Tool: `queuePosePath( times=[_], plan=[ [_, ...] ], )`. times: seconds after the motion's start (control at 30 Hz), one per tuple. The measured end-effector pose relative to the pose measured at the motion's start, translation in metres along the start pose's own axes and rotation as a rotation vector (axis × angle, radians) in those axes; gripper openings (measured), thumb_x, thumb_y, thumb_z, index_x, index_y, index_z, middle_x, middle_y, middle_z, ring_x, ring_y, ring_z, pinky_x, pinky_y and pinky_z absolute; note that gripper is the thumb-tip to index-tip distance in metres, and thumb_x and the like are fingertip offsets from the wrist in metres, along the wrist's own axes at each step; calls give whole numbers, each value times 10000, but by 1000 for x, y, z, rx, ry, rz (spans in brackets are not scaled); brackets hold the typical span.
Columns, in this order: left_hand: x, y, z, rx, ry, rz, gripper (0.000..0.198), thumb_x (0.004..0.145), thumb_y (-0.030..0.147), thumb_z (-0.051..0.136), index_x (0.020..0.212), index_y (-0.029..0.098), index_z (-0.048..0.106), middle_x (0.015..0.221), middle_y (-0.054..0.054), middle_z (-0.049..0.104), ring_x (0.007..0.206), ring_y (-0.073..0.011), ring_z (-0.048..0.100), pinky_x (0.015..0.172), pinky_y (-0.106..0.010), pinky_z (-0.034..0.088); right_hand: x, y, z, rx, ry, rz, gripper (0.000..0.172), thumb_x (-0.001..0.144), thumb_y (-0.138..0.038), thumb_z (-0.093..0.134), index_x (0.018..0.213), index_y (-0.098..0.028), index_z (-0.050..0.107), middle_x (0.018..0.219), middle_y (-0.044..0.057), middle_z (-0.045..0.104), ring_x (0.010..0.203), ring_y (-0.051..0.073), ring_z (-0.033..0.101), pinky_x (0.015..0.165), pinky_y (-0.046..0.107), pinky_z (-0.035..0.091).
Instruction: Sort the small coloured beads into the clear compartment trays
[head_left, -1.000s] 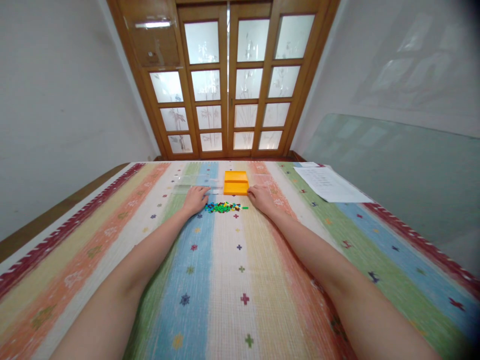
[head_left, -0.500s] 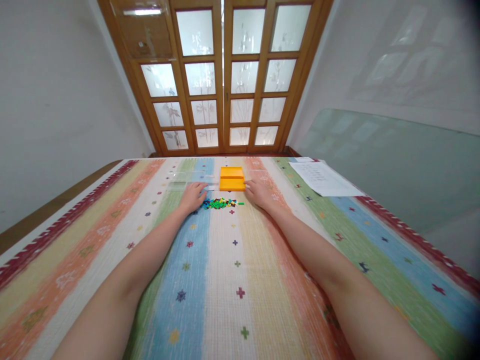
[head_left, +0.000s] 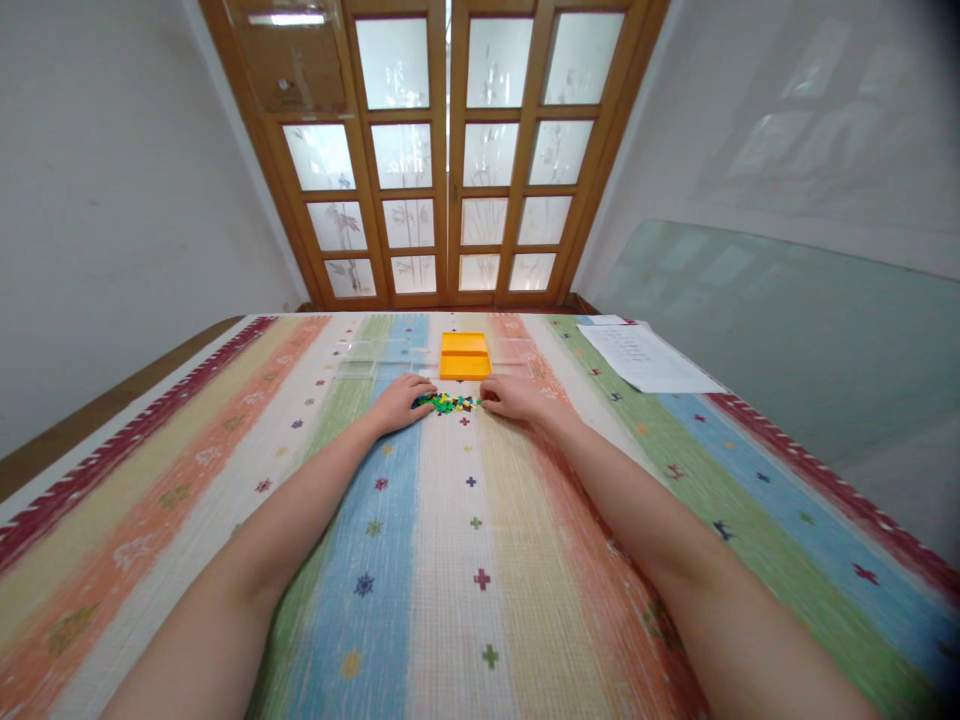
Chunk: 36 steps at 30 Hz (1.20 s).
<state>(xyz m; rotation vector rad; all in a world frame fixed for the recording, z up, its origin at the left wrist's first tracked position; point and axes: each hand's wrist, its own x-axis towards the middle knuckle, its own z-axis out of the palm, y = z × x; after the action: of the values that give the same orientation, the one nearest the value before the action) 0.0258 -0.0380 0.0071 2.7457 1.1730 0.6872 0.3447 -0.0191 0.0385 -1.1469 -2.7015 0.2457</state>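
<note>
A small pile of mixed green, blue, yellow and dark plastic pieces (head_left: pixel 450 404) lies on the striped tablecloth. My left hand (head_left: pixel 401 402) rests at the pile's left end, its fingers and thumb apart around some of the pieces. At the right end, my right hand (head_left: pixel 510 397) is closed, fingertips low by the cloth. A speck of green shows at those fingertips; what they pinch is too small to make out. Just beyond the pile sits an orange tray (head_left: pixel 465 367) with a raised divider across it, touched by neither hand.
Clear plastic trays (head_left: pixel 360 368) lie left of the orange tray, with more see-through plastic to its right. Printed paper (head_left: pixel 649 358) rests toward the right far edge of the striped tablecloth (head_left: pixel 450 600). Wooden doors with glass panes (head_left: pixel 416 220) stand behind the table.
My left hand has shifted right, onto the pile's left end. My right hand has left the orange tray's side and come nearer, to the pile's right end. The pile looks more gathered.
</note>
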Motion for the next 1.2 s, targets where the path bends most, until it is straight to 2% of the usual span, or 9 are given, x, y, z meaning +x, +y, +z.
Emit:
queuePosePath(
  times=[0.13,0.23,0.37,0.47,0.57,0.67,0.77,0.97,1.2],
  plan=[
    [0,-1,2,-22,8,3,341,1018,368,584,1306,233,707,1345,-112,687,1295,-279,589,1145,-470,458,0,-8,1,51,74,67,112,936,-209,632,970,-171,731,951,75,746,817,191,620,697,264,366],
    [2,1,3,-36,24,-5,325,1013,334,580,1291,229,712,1336,-107,693,1283,-278,596,1139,-468,463,2,-23,7,91,131,78,146,979,-280,635,1025,-185,736,920,58,749,769,176,603,675,263,348],
    [4,8,3,-55,49,-15,299,1002,333,591,1251,244,731,1307,-95,704,1258,-269,610,1130,-456,469,14,-47,22,108,190,22,149,997,-326,658,1035,-211,746,954,52,762,835,183,632,725,254,372],
    [6,17,2,-47,44,-16,262,994,332,601,1191,246,751,1282,-93,710,1241,-272,614,1115,-457,474,23,-52,30,90,214,3,172,1005,-323,654,1098,-220,754,994,65,775,900,208,664,803,276,424],
    [8,33,3,-13,39,-45,231,983,313,604,1135,242,763,1241,-96,713,1210,-281,619,1089,-462,480,23,-42,31,118,260,31,214,1018,-293,621,1169,-220,755,1087,80,783,990,225,687,881,298,459],
    [8,50,7,30,30,-53,243,967,295,620,1162,248,755,1217,-98,703,1202,-286,609,1086,-461,472,17,-23,28,175,313,102,238,1026,-225,554,1131,-205,767,1133,90,783,1026,221,694,902,299,478],
    [8,60,10,89,5,-34,269,971,281,609,1202,243,743,1187,-108,693,1185,-297,597,1069,-467,468,10,-3,25,199,309,128,240,996,-195,554,1106,-188,767,1115,91,785,1006,216,692,897,295,481],
    [7,51,5,127,-27,-4,266,991,246,570,1185,257,751,1111,-98,682,1121,-282,591,1012,-441,479,3,17,23,265,141,28,242,919,-179,579,1070,-189,767,996,39,777,862,183,672,789,260,462],
    [5,37,4,89,-9,-45,257,979,230,581,1144,260,775,1096,-96,702,1098,-284,599,990,-444,484,4,9,25,195,109,34,195,926,-275,652,1068,-193,758,968,40,764,825,183,649,726,251,421]
  ],
)
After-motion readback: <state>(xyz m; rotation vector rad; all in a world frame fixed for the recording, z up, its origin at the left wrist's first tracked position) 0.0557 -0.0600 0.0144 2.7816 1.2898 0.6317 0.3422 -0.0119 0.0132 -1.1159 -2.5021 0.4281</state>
